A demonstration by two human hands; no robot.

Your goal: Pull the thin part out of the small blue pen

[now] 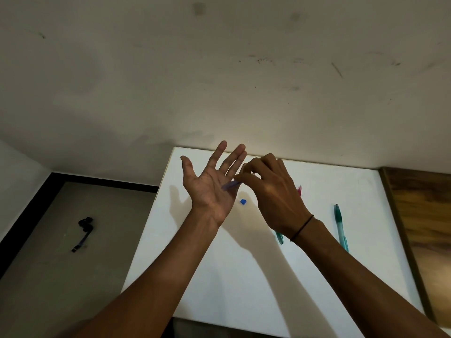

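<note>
Scuffed pale wall (219, 69), white table (244, 276) (wooden edge), grey floor (61, 264)

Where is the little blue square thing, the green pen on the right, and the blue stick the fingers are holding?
small blue cap (243, 202), head view, its middle.
green pen (341, 228), head view, mid-barrel.
blue pen part (231, 185), head view, the bit showing over the palm, pinched by the right hand (271, 189).

The near half of the white desk (219, 276) lies bare under both forearms. Farther back, a small blue cap (243, 202) sits between the left hand (210, 189) and right hand (271, 191). A teal pen (341, 226) lies right of the right wrist, another pen (279, 237) partly under it. The wall (219, 69) closes off the far edge, and a wooden board (424, 228) borders the right side.
</note>
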